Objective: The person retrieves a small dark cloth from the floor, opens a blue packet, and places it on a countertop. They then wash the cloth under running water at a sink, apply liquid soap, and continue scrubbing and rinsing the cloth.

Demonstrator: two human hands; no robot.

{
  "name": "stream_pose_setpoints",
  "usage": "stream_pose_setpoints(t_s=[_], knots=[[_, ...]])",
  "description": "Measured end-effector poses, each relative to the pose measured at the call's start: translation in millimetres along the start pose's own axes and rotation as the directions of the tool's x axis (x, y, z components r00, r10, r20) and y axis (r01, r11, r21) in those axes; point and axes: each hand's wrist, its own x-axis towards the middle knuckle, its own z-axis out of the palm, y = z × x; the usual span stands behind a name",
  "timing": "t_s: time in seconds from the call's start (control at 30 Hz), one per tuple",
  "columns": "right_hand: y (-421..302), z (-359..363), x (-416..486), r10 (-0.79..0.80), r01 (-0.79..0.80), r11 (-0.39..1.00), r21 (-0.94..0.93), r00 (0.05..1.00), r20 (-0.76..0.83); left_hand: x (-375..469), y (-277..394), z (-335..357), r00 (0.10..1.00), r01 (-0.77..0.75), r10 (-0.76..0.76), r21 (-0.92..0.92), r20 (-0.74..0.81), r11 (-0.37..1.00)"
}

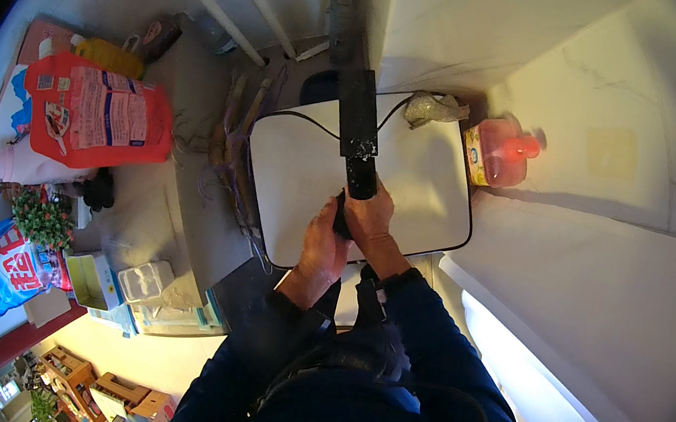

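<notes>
Over a white panel with rounded corners and a black edge (289,184), my left hand (320,251) and my right hand (371,216) come together around a small black object (343,217). Its kind is hidden by the fingers. Just above, a black bar (356,109) with a cylindrical lower end and white flecks overlaps part of my right hand; it could be a tap, but I cannot tell. A thin black cord (306,116) runs behind the bar. At the panel's far right corner lies a silvery mesh pad (433,110).
Right of the panel stands a pink pump bottle (497,153). Tied sticks (233,143) lean along its left side. A left-hand ledge holds a red refill pouch (103,114), a potted plant (45,216), a blue bag (8,266) and a clear box (144,281). White pipes (211,5) rise behind.
</notes>
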Motion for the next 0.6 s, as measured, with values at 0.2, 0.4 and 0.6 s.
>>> stream_pose_setpoints(t_s=[0.2, 0.4, 0.6], knots=[[10.1, 13.2, -5.9, -0.055, 0.065, 0.984, -0.165, 0.996, 0.065, -9.9, 10.2, 13.8, 0.982, 0.108, -0.113, -0.041, -0.152, 0.993], [53.7, 10.0, 31.7, 0.197, -0.190, 0.976, 0.109, 0.979, -0.058, -8.1, 4.7, 11.4, 0.996, -0.022, 0.000, 0.248, 0.086, 0.968], [47.5, 7.7, 8.2, 0.308, -0.431, 0.656, 0.620, 0.902, 0.302, -1.6, -8.7, 12.2, 0.978, -0.185, 0.208, 0.358, -0.027, 0.915]])
